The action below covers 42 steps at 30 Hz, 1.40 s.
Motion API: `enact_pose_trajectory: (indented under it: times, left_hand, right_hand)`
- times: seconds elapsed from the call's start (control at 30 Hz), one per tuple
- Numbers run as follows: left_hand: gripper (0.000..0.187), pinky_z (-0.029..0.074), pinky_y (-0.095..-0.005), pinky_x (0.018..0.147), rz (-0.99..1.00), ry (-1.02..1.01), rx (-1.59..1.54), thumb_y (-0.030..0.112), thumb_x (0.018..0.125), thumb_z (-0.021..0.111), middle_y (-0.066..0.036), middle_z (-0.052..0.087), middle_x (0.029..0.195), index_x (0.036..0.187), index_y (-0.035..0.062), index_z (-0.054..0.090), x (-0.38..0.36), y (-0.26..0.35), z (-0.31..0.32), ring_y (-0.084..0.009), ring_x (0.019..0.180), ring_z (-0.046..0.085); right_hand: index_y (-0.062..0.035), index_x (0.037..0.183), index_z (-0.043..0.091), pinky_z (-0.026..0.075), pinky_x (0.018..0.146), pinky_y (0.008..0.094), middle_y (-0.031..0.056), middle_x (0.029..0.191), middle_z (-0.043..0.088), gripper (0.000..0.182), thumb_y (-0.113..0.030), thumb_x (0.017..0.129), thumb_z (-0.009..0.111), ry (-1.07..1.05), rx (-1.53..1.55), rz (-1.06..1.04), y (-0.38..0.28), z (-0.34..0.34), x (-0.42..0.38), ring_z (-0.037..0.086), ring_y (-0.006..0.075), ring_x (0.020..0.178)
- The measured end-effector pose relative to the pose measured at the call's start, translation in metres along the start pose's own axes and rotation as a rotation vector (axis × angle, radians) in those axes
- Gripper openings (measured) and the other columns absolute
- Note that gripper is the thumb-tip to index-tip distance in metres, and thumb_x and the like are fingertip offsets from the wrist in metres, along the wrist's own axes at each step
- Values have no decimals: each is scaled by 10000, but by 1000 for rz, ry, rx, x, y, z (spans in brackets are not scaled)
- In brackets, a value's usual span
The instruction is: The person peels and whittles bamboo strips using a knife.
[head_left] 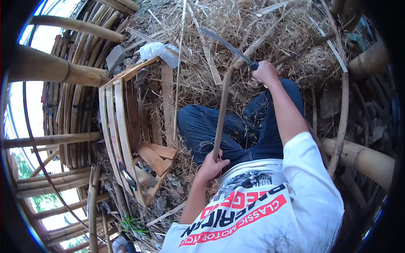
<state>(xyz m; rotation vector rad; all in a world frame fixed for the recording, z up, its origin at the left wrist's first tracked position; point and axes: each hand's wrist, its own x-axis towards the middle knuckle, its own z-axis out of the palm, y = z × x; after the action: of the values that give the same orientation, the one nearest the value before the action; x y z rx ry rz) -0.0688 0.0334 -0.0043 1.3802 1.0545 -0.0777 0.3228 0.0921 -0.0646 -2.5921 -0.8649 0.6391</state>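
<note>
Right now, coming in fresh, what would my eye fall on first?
Probably the long knife, held in the right hand above ground strewn with dry, straw-like litter. Next, the brown stick, running forward from the left hand over the blue jeans. Then the slatted wooden frame to the left, with crumpled whitish plastic near its far end.

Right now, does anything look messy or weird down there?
Yes: a crumpled, whitish plastic bag lies by the slatted wooden frame, looking like litter among dry, strewn shavings.
</note>
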Motion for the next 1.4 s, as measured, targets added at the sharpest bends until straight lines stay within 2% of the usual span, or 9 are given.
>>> enact_pose_trajectory:
  times: [0.07, 0.17, 0.33, 0.6, 0.73, 0.93, 1.07, 1.23, 1.4]
  left_hand:
    - [330, 300, -240, 425, 39, 6, -70, 71, 803, 742, 55, 427, 640, 923, 111, 437, 5, 1, -1, -45, 502, 410]
    - [302, 197, -235, 359, -137, -135, -301, 56, 852, 702, 73, 386, 589, 915, 113, 412, 12, 14, -8, -22, 414, 331]
    - [265, 202, -222, 368, -190, -218, -392, 84, 890, 672, 81, 368, 581, 929, 122, 413, 12, 14, -11, -20, 417, 319]
    - [211, 188, -225, 368, -251, -261, -507, 182, 939, 628, 82, 323, 566, 907, 147, 423, 21, 17, -16, -34, 400, 274]
    - [217, 179, -229, 369, -246, -318, -512, 210, 936, 636, 82, 311, 558, 902, 154, 429, 27, 9, -19, -38, 396, 258]
    - [226, 178, -213, 371, -227, -353, -531, 223, 909, 663, 96, 279, 555, 940, 145, 452, 22, 10, -20, -23, 398, 239]
    - [286, 180, -198, 369, -245, -480, -739, 258, 875, 680, 105, 261, 551, 999, 121, 462, 20, 9, -29, -9, 399, 232]
    - [283, 162, -204, 379, -181, -478, -585, 231, 867, 672, 101, 277, 563, 994, 117, 447, 25, 9, -31, -9, 410, 243]
    - [272, 174, -222, 388, -211, -374, -531, 54, 828, 695, 92, 333, 578, 969, 111, 470, 23, 15, -25, -23, 416, 272]
  right_hand:
    - [-40, 964, 708, 523, 841, 456, 220, 999, 686, 312, -252, 742, 649, -23, 11, -60, 6, -2, -6, 659, 371, 964]
    - [-67, 973, 708, 519, 840, 459, 204, 981, 690, 321, -275, 730, 674, -3, 41, -156, 15, -11, -22, 659, 366, 946]
    - [-70, 962, 647, 504, 809, 483, 210, 909, 683, 294, -225, 715, 683, 43, 228, -285, 16, -15, -57, 651, 391, 902]
    - [-37, 945, 619, 524, 688, 404, 200, 796, 668, 307, -168, 682, 707, 49, 487, -416, 20, -13, -121, 671, 367, 784]
    - [-28, 907, 640, 526, 689, 408, 195, 793, 669, 283, -195, 698, 733, -98, 528, -472, 15, -9, -157, 669, 367, 770]
    - [-72, 838, 617, 537, 674, 431, 143, 763, 676, 334, -362, 734, 745, -138, 240, -678, 5, 10, -192, 672, 341, 727]
    - [-71, 813, 623, 545, 675, 442, 150, 770, 683, 284, -303, 698, 742, -145, -5, -632, 2, 38, -195, 684, 331, 722]
    - [-76, 824, 646, 559, 701, 413, 135, 803, 693, 285, -261, 635, 752, -196, -208, -627, -3, 50, -177, 696, 305, 758]
    - [-81, 842, 642, 558, 700, 416, 125, 795, 689, 300, -260, 630, 758, -205, -241, -610, -3, 53, -171, 697, 298, 763]
